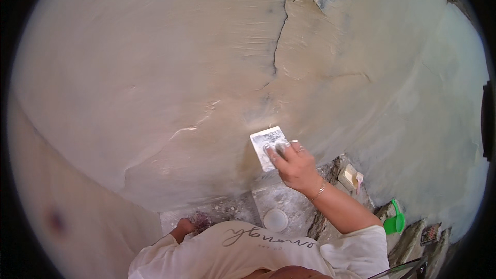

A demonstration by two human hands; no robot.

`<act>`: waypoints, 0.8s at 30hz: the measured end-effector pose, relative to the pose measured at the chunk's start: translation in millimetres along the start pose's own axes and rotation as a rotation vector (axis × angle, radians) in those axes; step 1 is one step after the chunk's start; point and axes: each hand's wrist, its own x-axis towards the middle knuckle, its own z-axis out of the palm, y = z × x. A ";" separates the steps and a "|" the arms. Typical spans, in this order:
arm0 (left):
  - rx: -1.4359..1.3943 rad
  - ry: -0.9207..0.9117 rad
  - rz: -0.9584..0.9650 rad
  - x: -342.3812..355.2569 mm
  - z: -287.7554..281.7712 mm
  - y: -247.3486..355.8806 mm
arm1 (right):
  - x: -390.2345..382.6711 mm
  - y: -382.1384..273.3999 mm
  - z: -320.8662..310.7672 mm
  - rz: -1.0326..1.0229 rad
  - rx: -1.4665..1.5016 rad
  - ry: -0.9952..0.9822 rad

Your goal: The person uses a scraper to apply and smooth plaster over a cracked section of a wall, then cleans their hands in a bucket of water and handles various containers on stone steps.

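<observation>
My right hand (293,161) grips a white rectangular flat tool (262,139), fingers and thumb curled onto its powder-smeared face. The tool lies against a large pale plastered wall (155,72), below a long crack (279,36) with peeling, rough patches and raised ridges around it. My left hand (186,226) is low at the bottom left, partly behind my white shirt, beside a mottled purple thing (201,220); its fingers are too small and hidden to read.
Below the wall is a white-spattered grey surface (232,209) with a white round container (275,220). At lower right, rough ledges (404,249) hold a small cream block (347,175), a green plastic cup with a handle (394,223) and a dark small packet (430,233).
</observation>
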 end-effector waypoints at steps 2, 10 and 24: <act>-0.046 0.010 -0.099 -13.7 11.9 -27.0 | 11.6 -4.6 -14.7 0.115 0.073 -0.091; 0.017 0.011 -0.129 -23.6 -6.5 -30.2 | 104.4 21.8 -46.6 0.046 0.182 -0.043; -0.069 0.021 -0.116 -67.3 -52.9 33.7 | 168.9 45.2 -99.4 -0.124 -0.444 0.763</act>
